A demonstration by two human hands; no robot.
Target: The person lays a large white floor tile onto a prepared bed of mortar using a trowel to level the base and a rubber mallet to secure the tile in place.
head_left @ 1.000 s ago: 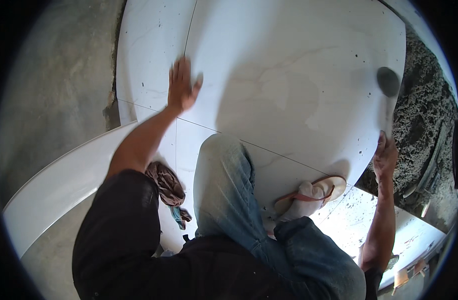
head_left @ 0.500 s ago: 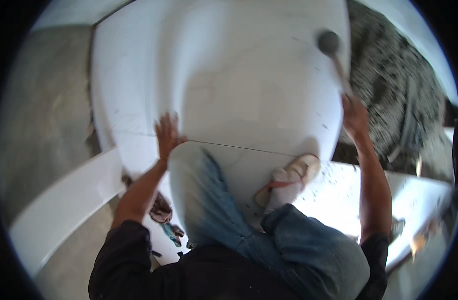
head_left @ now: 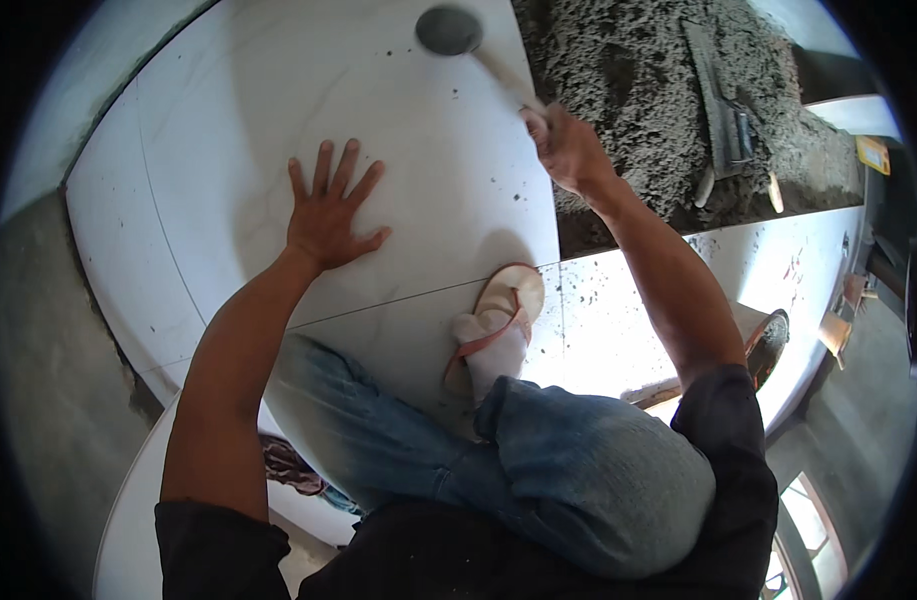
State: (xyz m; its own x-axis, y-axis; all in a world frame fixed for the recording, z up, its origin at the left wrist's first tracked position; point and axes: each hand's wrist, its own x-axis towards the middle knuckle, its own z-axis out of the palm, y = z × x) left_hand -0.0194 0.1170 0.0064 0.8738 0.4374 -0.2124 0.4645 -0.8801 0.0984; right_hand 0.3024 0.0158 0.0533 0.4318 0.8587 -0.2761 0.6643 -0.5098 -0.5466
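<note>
My right hand grips the handle of a mallet with a round dark head. The head is over the far part of a large white floor tile, slightly blurred; whether it touches the tile I cannot tell. My left hand lies flat on the same tile with its fingers spread. A thin joint line runs between this tile and the one under my sandalled foot. Along the tile's right edge lies a bed of rough grey mortar.
On the mortar rests a flat metal trowel. Another tool with a rounded dark blade lies on the white tiles at right. A bunched brown cloth is beside my left knee. A bare grey wall borders the tiles at left.
My left hand has moved forward from near the joint line onto the middle of the tile. My right hand has carried the mallet left and forward. The view has turned.
</note>
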